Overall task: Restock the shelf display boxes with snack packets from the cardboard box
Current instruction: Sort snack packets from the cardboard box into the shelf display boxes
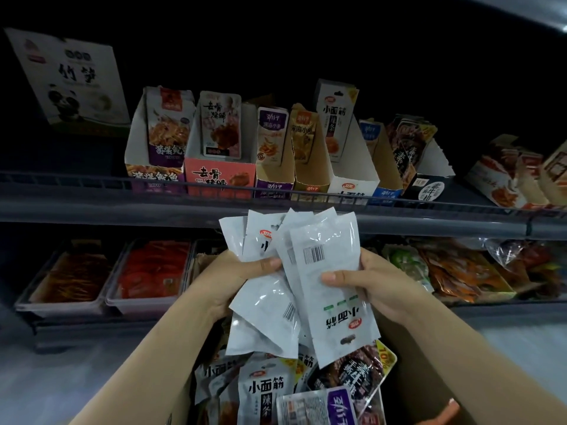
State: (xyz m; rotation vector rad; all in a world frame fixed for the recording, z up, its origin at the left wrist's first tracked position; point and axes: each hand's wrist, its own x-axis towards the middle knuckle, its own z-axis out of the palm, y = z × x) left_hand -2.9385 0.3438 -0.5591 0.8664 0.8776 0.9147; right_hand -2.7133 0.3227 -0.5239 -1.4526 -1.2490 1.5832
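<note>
White glossy foil snack packets (306, 271), fanned for sorting, are clamped by left hand (245, 268) and right hand (365, 280), their matching white display box (346, 161) at twelve o'clock.

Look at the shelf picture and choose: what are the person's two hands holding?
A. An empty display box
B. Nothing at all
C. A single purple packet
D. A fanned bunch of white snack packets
D. The left hand and right hand both grip a fanned bunch of white snack packets, held above the cardboard box.
</note>
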